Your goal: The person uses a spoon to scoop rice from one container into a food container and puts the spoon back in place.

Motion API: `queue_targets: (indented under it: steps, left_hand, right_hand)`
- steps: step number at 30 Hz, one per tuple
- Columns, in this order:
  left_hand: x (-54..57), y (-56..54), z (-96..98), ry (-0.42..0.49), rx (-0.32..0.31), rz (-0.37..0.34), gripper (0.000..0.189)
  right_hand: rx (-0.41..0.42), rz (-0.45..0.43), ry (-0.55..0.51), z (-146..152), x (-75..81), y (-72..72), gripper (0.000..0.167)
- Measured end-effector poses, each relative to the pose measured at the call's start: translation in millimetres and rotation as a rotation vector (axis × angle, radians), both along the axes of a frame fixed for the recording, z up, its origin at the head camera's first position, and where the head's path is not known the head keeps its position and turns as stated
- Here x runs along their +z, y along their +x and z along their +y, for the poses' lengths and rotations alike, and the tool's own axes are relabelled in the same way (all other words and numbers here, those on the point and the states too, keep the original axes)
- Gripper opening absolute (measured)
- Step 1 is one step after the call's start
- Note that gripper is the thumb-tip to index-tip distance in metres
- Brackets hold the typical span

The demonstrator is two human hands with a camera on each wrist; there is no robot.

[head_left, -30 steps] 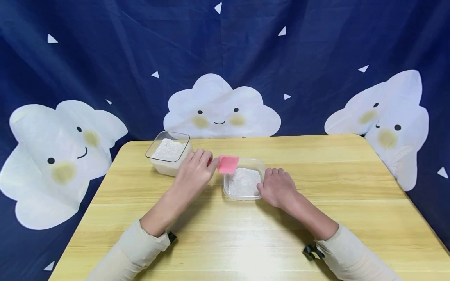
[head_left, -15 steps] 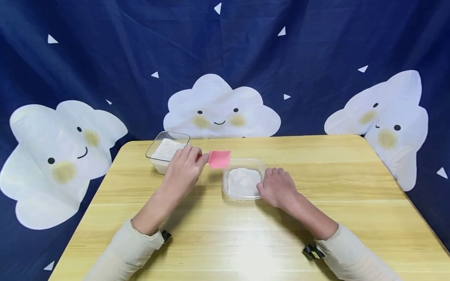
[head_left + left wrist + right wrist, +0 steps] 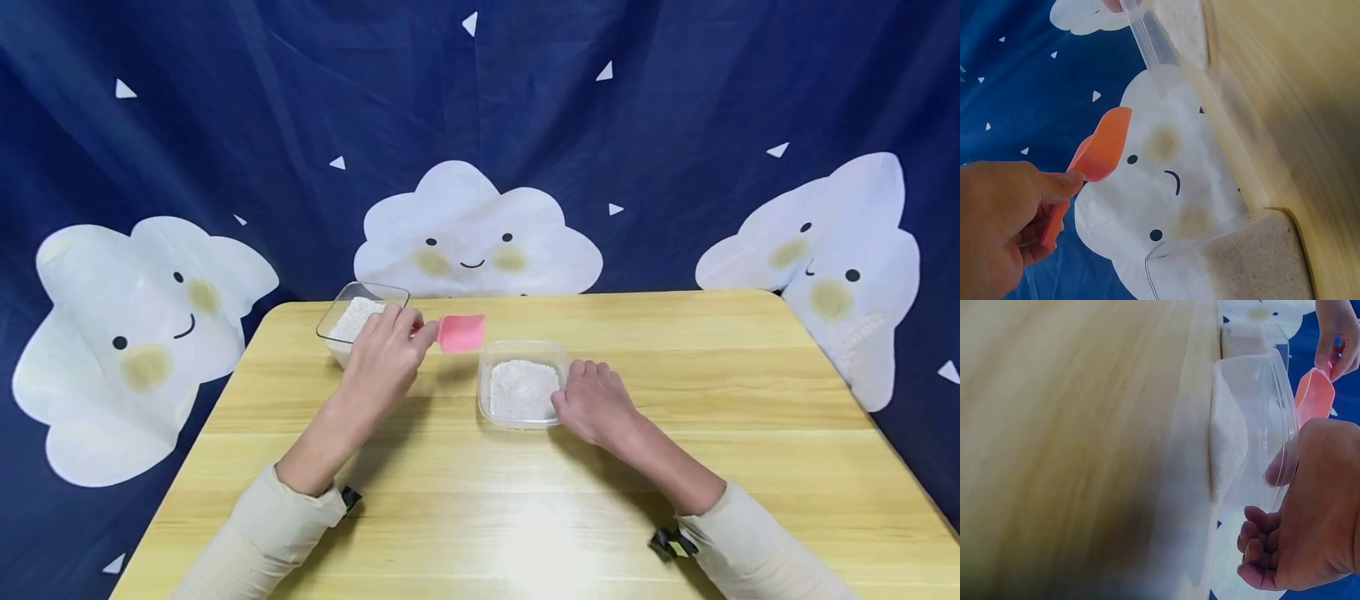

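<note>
Scoop (image 3: 461,333) drifted left of tub (image 3: 525,350), long axis sideways, pointing right; left grip (image 3: 384,352) pinching it, right grip (image 3: 597,402) pinching tub.

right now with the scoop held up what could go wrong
Any grains in the pink scoop, held by the left hand, could fall on the table. That hand might bump the dark-rimmed tub. The right hand holds the clear tub by one side, so a tug could spill its white heap.

A tub (image 3: 341,353) stands by the table's (image 3: 712,367) far left corner. Beside it, the left hand (image 3: 386,354) holds a pink scoop (image 3: 462,333); the right hand (image 3: 596,402) grips a clear container (image 3: 522,423).
</note>
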State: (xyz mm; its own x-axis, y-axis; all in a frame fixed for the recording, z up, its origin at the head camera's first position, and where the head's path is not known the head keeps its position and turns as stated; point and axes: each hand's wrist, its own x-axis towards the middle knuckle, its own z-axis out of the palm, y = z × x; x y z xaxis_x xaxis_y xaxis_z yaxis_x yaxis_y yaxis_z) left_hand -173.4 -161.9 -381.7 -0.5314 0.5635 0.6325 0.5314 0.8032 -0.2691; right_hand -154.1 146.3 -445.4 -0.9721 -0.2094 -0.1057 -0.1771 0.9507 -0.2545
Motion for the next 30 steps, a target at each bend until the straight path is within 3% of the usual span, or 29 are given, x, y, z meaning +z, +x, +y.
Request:
queue_targets:
  steps: [9, 24, 30]
  left_hand:
    - [3.0, -3.0, -11.0, 0.005, 0.02, 0.02, 0.013]
    - [13.2, -7.4, -30.1, 0.007, 0.027, 0.084, 0.011]
    - [18.4, -8.7, -39.3, 0.025, 0.028, 0.062, 0.015]
  right_hand:
    - [0.005, -0.015, -0.011, -0.4, 3.6, 0.8, 0.036]
    - [0.012, 0.001, -0.022, 0.3, 1.9, -2.5, 0.034]
    - [0.013, 0.009, -0.024, 1.3, -1.6, -3.2, 0.035]
